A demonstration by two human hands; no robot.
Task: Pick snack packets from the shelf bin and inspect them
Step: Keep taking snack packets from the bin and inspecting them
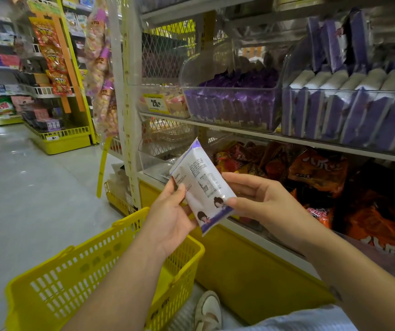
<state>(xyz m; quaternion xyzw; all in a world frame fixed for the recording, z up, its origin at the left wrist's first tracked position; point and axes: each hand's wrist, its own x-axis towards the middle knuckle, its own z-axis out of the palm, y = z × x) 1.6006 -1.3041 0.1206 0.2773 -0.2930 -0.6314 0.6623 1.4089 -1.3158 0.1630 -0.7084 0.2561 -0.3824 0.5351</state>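
A white and purple snack packet (202, 185) is held tilted in front of the shelves, its printed back side facing me. My left hand (170, 211) grips its left edge with the thumb on top. My right hand (258, 199) pinches its lower right corner between thumb and fingers. On the shelf above stand two clear bins: one (230, 103) filled with purple packets, and a second (349, 111) at the right holding matching white and purple packets stood on edge.
A yellow shopping basket (96, 271) sits on the floor below my left arm. Orange and red snack bags (318, 173) fill the lower shelf. A yellow shelf base (251, 266) runs along the floor. My shoe (208, 311) shows at the bottom. The aisle floor opens to the left.
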